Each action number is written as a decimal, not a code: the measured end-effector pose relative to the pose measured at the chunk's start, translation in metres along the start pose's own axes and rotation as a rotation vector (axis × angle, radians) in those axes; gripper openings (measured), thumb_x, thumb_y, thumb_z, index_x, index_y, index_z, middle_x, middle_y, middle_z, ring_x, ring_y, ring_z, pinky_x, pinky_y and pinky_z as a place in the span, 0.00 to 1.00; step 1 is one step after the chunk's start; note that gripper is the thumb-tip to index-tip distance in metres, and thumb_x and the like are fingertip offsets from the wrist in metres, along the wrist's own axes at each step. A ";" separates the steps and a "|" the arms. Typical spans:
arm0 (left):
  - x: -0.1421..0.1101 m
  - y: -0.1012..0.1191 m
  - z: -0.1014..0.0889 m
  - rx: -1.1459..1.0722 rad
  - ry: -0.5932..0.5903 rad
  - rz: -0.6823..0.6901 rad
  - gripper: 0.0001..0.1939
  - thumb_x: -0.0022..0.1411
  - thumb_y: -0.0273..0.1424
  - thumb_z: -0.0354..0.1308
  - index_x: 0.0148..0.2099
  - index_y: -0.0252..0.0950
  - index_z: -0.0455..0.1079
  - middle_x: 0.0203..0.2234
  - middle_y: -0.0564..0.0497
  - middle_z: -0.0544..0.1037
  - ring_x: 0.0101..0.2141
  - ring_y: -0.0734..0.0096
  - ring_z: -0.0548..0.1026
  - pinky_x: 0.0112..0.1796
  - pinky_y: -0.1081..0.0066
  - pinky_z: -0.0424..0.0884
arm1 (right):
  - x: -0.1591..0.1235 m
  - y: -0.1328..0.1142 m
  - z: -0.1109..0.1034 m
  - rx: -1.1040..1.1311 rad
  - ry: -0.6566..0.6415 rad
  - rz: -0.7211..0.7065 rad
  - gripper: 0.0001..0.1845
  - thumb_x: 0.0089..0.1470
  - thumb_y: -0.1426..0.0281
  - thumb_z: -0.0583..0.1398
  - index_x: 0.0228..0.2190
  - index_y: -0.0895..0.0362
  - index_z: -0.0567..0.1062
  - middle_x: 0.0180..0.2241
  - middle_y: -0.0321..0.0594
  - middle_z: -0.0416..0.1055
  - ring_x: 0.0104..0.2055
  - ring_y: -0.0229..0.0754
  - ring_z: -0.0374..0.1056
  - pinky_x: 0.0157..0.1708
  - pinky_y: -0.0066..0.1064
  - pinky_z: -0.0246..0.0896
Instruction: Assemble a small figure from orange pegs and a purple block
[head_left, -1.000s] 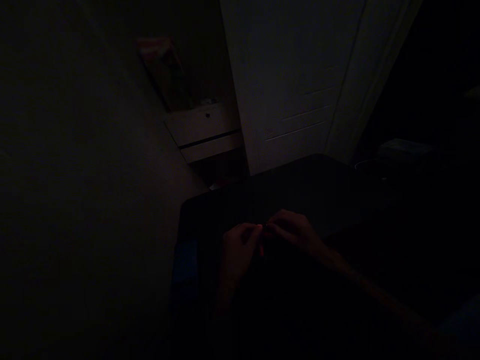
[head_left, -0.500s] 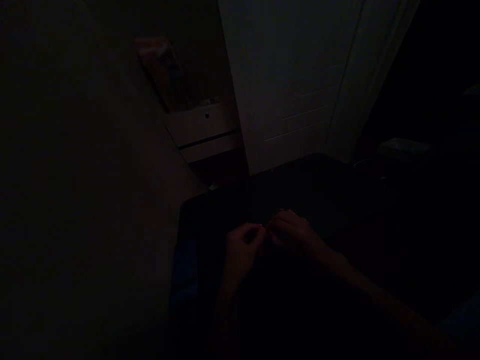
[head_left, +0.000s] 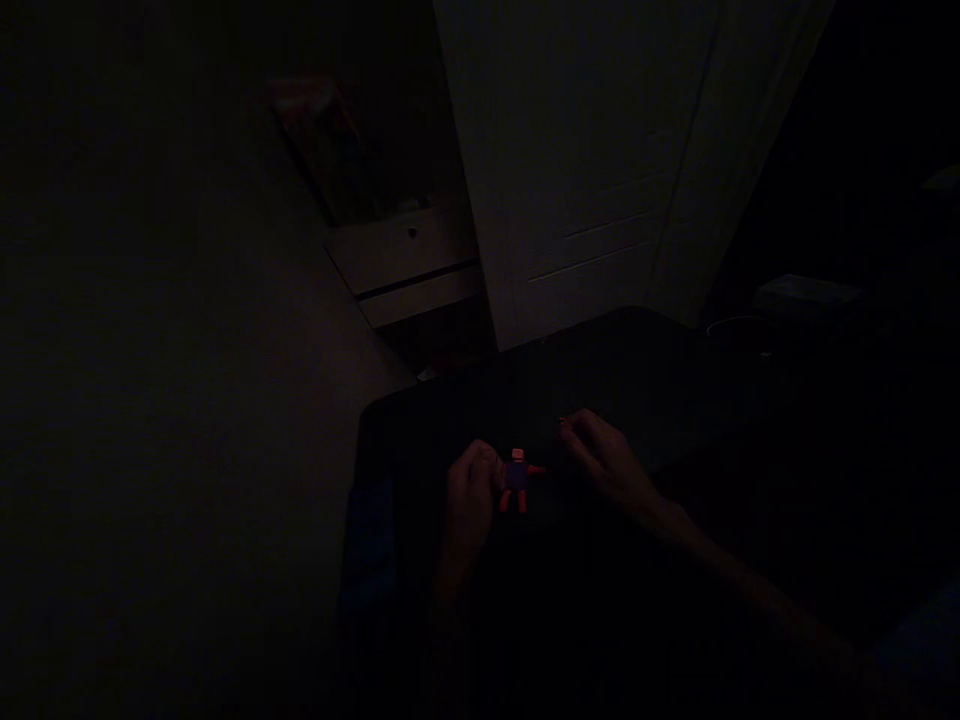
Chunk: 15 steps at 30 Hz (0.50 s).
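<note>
The scene is very dark. My left hand (head_left: 471,500) is closed on the side of a small red and purple toy figure (head_left: 517,481), held upright over a dark table (head_left: 645,380). My right hand (head_left: 604,460) hovers just right of the figure, apart from it, with its fingers curled; whether it holds anything I cannot make out.
A pale door (head_left: 585,170) stands behind the table. A low white drawer unit (head_left: 405,265) sits to its left, with a colourful object (head_left: 315,140) leaning above it. Dim shapes lie at the table's far right (head_left: 806,295). Carpet (head_left: 187,350) spreads to the left.
My hands were pressed together over the figure. My right hand has drawn away to the right, which uncovers the figure in my left hand.
</note>
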<state>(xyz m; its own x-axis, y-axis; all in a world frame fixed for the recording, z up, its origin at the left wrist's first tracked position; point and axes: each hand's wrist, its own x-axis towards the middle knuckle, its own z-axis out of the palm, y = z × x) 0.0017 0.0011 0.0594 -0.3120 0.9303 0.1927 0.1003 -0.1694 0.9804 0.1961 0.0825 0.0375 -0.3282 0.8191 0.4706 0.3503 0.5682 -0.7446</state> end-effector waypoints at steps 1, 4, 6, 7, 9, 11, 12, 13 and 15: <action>0.000 0.000 0.000 0.020 0.008 -0.002 0.17 0.67 0.35 0.52 0.25 0.38 0.64 0.19 0.56 0.67 0.23 0.74 0.66 0.28 0.74 0.65 | -0.001 0.002 0.001 0.002 -0.002 0.008 0.11 0.67 0.67 0.53 0.31 0.54 0.70 0.30 0.39 0.72 0.31 0.42 0.69 0.32 0.32 0.63; 0.000 0.003 0.001 0.047 0.008 -0.033 0.09 0.61 0.35 0.62 0.31 0.36 0.74 0.25 0.52 0.78 0.28 0.71 0.76 0.31 0.73 0.71 | -0.002 0.006 0.002 0.024 -0.009 0.001 0.11 0.65 0.67 0.55 0.30 0.54 0.70 0.30 0.39 0.73 0.31 0.42 0.70 0.33 0.32 0.63; -0.001 0.006 0.002 0.030 0.003 -0.057 0.07 0.57 0.34 0.66 0.34 0.36 0.77 0.29 0.49 0.82 0.32 0.67 0.80 0.35 0.71 0.74 | -0.002 0.007 0.002 0.046 -0.024 -0.001 0.08 0.63 0.67 0.58 0.31 0.54 0.72 0.31 0.39 0.74 0.33 0.43 0.71 0.34 0.32 0.64; -0.001 0.007 0.002 0.024 0.010 -0.064 0.07 0.56 0.34 0.67 0.34 0.36 0.79 0.30 0.48 0.84 0.33 0.66 0.81 0.36 0.70 0.76 | -0.001 0.007 0.002 0.055 -0.026 -0.003 0.07 0.62 0.66 0.59 0.32 0.54 0.73 0.32 0.39 0.75 0.33 0.43 0.72 0.34 0.32 0.65; -0.001 0.009 0.003 0.023 0.036 -0.075 0.07 0.54 0.34 0.69 0.33 0.36 0.80 0.30 0.48 0.84 0.33 0.64 0.82 0.35 0.68 0.77 | -0.001 0.006 0.001 0.067 -0.026 -0.005 0.06 0.60 0.66 0.61 0.32 0.54 0.74 0.31 0.39 0.76 0.34 0.43 0.73 0.35 0.32 0.65; -0.002 0.011 0.003 0.029 0.063 -0.086 0.07 0.52 0.34 0.70 0.32 0.35 0.81 0.29 0.48 0.85 0.31 0.63 0.83 0.34 0.69 0.77 | -0.001 0.004 0.000 0.071 -0.031 0.005 0.06 0.59 0.66 0.62 0.32 0.54 0.75 0.31 0.39 0.76 0.33 0.44 0.73 0.34 0.32 0.65; -0.002 0.011 0.003 0.034 0.078 -0.092 0.08 0.51 0.34 0.71 0.32 0.35 0.81 0.28 0.48 0.85 0.31 0.63 0.82 0.33 0.69 0.77 | -0.001 0.003 0.000 0.070 -0.034 0.015 0.07 0.60 0.65 0.61 0.32 0.54 0.75 0.31 0.39 0.76 0.33 0.44 0.73 0.34 0.32 0.65; -0.002 0.011 0.003 0.041 0.092 -0.096 0.08 0.51 0.34 0.71 0.31 0.35 0.81 0.27 0.48 0.84 0.30 0.64 0.82 0.32 0.70 0.77 | -0.001 0.003 0.000 0.067 -0.038 0.028 0.08 0.62 0.65 0.60 0.32 0.55 0.75 0.31 0.39 0.76 0.32 0.43 0.73 0.33 0.32 0.65; -0.002 0.010 0.003 0.059 0.118 -0.090 0.09 0.50 0.35 0.72 0.30 0.35 0.81 0.26 0.49 0.84 0.29 0.65 0.82 0.31 0.71 0.76 | -0.001 0.004 0.000 0.055 -0.044 0.043 0.12 0.64 0.64 0.57 0.31 0.55 0.74 0.29 0.39 0.75 0.30 0.43 0.71 0.32 0.32 0.64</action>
<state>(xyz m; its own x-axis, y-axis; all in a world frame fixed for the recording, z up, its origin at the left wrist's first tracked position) 0.0063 -0.0020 0.0689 -0.4311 0.8954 0.1114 0.1218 -0.0646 0.9905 0.1975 0.0842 0.0344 -0.3523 0.8379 0.4169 0.3171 0.5260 -0.7891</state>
